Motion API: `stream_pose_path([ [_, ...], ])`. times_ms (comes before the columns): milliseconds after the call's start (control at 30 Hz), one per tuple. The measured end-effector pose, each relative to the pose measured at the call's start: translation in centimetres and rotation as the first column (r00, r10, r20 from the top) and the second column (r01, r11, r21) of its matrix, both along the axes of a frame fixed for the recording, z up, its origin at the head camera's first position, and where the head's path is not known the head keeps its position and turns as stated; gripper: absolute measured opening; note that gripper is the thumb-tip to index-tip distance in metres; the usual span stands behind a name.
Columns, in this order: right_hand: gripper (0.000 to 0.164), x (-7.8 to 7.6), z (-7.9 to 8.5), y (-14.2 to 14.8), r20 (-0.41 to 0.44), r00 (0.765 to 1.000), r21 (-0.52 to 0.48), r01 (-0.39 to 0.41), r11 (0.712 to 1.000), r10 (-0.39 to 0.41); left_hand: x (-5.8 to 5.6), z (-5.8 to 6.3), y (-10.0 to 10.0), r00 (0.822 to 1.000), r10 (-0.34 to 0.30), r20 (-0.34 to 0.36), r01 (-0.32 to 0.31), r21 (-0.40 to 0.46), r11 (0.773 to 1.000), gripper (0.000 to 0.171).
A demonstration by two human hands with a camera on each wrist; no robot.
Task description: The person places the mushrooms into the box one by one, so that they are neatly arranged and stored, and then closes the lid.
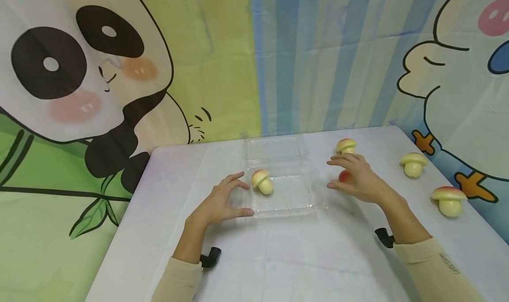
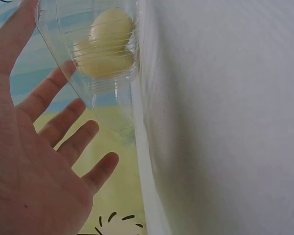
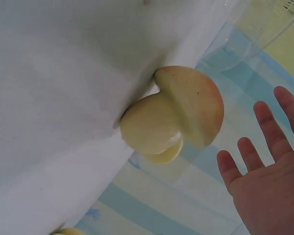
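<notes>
At the far left, a printed panda looms beyond the table's left edge. The person's left hand has its fingers spread, thumb and forefinger at the left end of a clear plastic container; I can't tell how firmly they touch it. The container stands open, its lid laid back toward the far edge of the table. A toy mushroom lies tilted in its left part. Just right of the container, the right hand is spread and apart from a red-capped mushroom that it partly hides. Behind it, near the far edge, stands a yellowish mushroom. Along the right edge stand a pale-capped mushroom, closer to the far right corner, and a red-topped mushroom, nearer to the person.
</notes>
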State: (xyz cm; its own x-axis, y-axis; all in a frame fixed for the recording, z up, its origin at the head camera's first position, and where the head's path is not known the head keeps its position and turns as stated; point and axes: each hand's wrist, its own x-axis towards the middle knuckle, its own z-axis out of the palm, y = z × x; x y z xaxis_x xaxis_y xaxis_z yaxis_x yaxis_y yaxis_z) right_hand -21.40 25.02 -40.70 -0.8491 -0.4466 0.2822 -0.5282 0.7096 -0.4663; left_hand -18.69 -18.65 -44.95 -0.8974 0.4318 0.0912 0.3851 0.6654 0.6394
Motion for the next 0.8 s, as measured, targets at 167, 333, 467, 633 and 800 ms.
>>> stream_pose_path([
  [167, 0.060, 0.3, -0.5, 0.9, 0.059, 0.998, 0.015, 0.027, 1.000, -0.027, 0.0, 0.0, 0.0, 1.000, -0.001, -0.007, 0.001, -0.003, 1.000, 0.075],
  [333, 0.061, 0.4, -0.7, 1.5, 0.081, 0.997, 0.014, 0.020, 1.000, -0.021, 0.0, 0.1, 0.0, 1.000, 0.002, -0.001, -0.002, -0.001, 1.000, 0.074],
  [467, 0.062, 0.6, -0.6, 1.8, 0.081, 0.997, 0.012, 0.017, 1.000, -0.018, 0.0, 0.0, 0.0, 1.000, 0.002, -0.001, -0.002, 0.003, 1.000, 0.074],
  [633, 0.066, 0.8, -0.7, 2.4, 0.142, 0.989, 0.016, 0.030, 0.999, -0.032, 0.1, 0.0, 0.0, 1.000, 0.003, 0.002, -0.003, 0.003, 1.000, 0.073],
  [800, 0.070, 0.8, -1.1, 3.2, 0.168, 0.986, 0.004, 0.016, 1.000, -0.017, 0.1, 0.0, 0.1, 1.000, 0.005, 0.005, -0.005, -0.001, 1.000, 0.074],
])
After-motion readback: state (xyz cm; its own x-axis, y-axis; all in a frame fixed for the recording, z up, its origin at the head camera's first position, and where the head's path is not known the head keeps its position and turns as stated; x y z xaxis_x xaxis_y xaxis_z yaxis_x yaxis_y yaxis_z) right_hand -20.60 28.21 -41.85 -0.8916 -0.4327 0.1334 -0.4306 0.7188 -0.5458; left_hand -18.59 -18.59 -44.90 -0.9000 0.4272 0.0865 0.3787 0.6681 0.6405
